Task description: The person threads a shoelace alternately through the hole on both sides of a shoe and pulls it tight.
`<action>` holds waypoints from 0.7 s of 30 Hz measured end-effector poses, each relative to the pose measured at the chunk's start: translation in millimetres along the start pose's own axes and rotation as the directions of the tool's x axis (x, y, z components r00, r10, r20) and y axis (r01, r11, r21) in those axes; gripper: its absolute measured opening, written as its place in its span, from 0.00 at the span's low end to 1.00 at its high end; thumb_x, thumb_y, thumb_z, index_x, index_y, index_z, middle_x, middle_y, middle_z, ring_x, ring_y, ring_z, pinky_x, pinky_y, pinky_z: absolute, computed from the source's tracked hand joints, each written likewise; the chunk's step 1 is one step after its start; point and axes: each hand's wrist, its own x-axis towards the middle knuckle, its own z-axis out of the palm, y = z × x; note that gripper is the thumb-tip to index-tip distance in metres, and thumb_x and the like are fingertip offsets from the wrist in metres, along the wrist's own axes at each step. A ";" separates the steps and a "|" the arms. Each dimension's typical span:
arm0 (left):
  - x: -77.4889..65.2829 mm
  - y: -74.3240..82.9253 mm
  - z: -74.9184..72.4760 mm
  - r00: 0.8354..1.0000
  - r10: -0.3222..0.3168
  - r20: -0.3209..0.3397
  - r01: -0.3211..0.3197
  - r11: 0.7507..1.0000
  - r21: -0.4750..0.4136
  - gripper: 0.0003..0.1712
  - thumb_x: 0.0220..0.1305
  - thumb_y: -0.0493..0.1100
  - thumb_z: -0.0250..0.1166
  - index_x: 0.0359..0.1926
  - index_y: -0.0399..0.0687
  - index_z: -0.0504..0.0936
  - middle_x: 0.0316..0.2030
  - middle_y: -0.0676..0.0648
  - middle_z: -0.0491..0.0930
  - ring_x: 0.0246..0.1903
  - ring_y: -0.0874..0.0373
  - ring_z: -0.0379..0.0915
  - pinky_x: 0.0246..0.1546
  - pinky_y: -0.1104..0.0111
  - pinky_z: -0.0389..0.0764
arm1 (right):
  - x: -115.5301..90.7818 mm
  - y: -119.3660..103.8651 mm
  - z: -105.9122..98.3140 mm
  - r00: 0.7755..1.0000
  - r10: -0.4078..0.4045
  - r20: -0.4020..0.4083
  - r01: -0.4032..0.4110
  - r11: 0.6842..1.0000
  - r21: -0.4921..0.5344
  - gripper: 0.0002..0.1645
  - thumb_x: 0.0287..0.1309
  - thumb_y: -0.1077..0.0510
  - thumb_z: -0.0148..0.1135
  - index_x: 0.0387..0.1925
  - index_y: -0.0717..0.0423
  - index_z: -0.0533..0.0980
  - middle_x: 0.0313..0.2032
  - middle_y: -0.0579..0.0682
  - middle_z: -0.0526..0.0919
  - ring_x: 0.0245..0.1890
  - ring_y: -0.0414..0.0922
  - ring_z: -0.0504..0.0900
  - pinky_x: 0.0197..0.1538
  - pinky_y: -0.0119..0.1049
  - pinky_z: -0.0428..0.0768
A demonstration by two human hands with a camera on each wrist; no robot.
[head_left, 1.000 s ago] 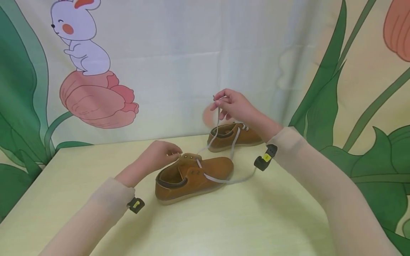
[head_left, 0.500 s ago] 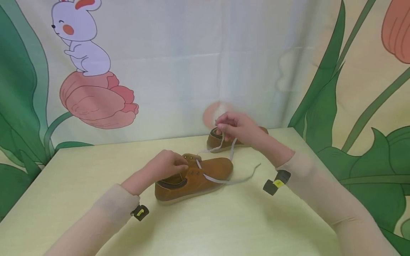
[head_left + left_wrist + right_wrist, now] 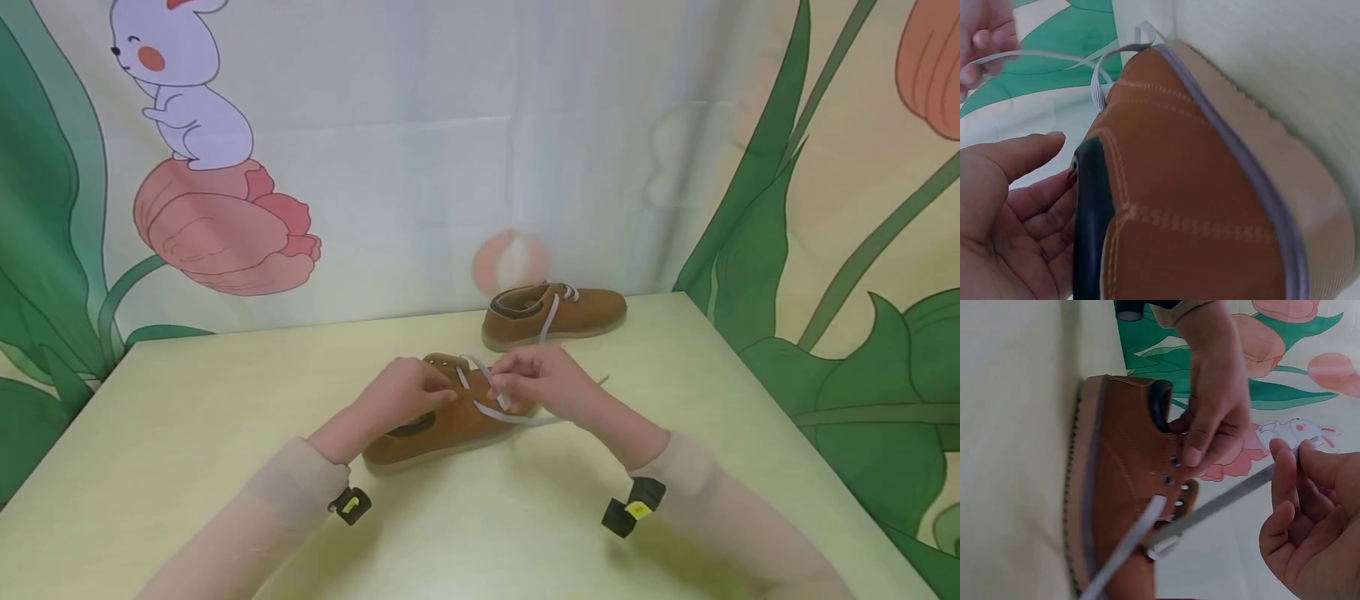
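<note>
A brown lace-up shoe (image 3: 442, 443) sits on the table with its toe to the right. My right hand (image 3: 536, 379) is over the toe and pinches a grey shoelace (image 3: 1235, 495) near its end, between thumb and index finger. That lace slants down to the lower eyelets; the other lace end (image 3: 536, 422) trails onto the table. My left hand (image 3: 401, 400) is over the shoe's opening. Its fingers (image 3: 1047, 203) reach behind the dark collar at the eyelet edge, while the thumb (image 3: 1038, 153) stands apart from them. Bare upper eyelets (image 3: 1175, 461) show beside this hand.
A second brown shoe (image 3: 596, 312), laced, stands at the back with one lace end (image 3: 550, 321) hanging toward the front. Behind the pale table (image 3: 210, 400) hangs a curtain (image 3: 390, 167) printed with a rabbit and tulips.
My right hand has come down and toward me from above the back shoe, bringing the lace end over the front shoe. My left hand has moved right, from the heel side to the eyelets.
</note>
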 end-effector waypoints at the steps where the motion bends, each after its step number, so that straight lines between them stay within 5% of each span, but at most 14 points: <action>1: -0.1 1.0 1.3 1.000 -0.013 -0.006 0.013 1.000 -0.007 0.10 0.64 0.43 0.65 0.36 0.42 0.89 0.26 0.51 0.87 0.25 0.63 0.70 0.31 0.71 0.73 | -0.1 4.6 2.6 1.000 0.014 -0.009 -0.014 1.000 0.002 0.09 0.65 0.63 0.59 0.41 0.68 0.79 0.33 0.56 0.88 0.27 0.41 0.81 0.37 0.36 0.83; 9: -1.7 4.0 6.6 0.992 -0.122 -0.025 0.121 0.993 -0.014 0.11 0.63 0.44 0.67 0.29 0.41 0.88 0.20 0.52 0.81 0.22 0.62 0.67 0.28 0.71 0.70 | -0.7 25.4 22.4 0.997 0.079 -0.026 -0.078 0.996 0.031 0.11 0.65 0.61 0.60 0.39 0.68 0.79 0.31 0.59 0.88 0.27 0.40 0.80 0.34 0.33 0.79; 14: -1.5 2.7 8.0 0.992 -0.122 -0.031 0.121 0.992 -0.042 0.13 0.63 0.43 0.66 0.23 0.42 0.84 0.14 0.55 0.71 0.19 0.63 0.61 0.24 0.73 0.63 | 3.4 33.3 31.1 0.996 0.080 -0.046 -0.080 0.997 0.004 0.10 0.64 0.61 0.60 0.36 0.68 0.79 0.30 0.62 0.87 0.24 0.39 0.78 0.31 0.30 0.76; 21: -0.5 3.1 12.1 0.991 -0.127 -0.033 0.124 0.989 -0.079 0.09 0.63 0.40 0.66 0.31 0.39 0.87 0.19 0.50 0.79 0.20 0.62 0.64 0.24 0.73 0.66 | 9.5 43.6 41.9 0.991 0.112 -0.077 -0.118 0.990 -0.080 0.09 0.62 0.61 0.61 0.31 0.65 0.80 0.24 0.55 0.85 0.17 0.37 0.71 0.24 0.28 0.69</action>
